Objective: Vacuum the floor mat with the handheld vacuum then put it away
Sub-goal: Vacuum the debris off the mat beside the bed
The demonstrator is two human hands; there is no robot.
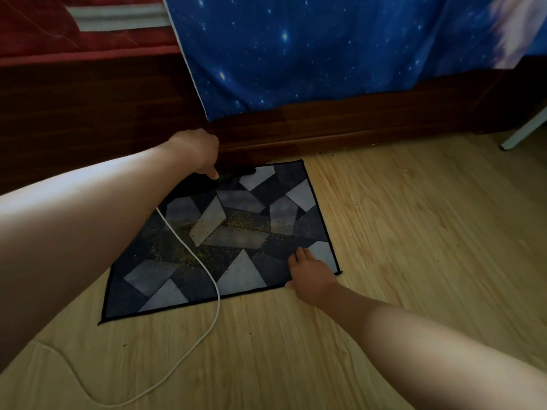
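The grip of the left hand [195, 150] cannot be told. The hand reaches down at the far left corner of the mat [242, 278], knuckles up, with one fingertip pointing down onto a black shape there. That shape is the vacuum [240, 172], too dark to make out clearly. It lies along the mat's far edge, right against the bed frame [325, 122].

The right hand [310, 275] is released. Its fingers lie flat and spread on the mat's near right corner, pressing it to the floor [414, 232], with the thumb at the mat's near edge.

The mat is a dark rectangle of grey and black angular patches with a black border. It lies flat on the pale wood floor. Yellowish grit [245, 224] is scattered across its middle.

A white cable [210, 276] comes out from under the left forearm, crosses the mat's left half, runs off the near edge and loops over the floor toward the lower left.

Over the frame hangs a blue starry sheet [296, 54], with a red cover [44, 37] to its left. A white leg [524, 131] stands at the far right.
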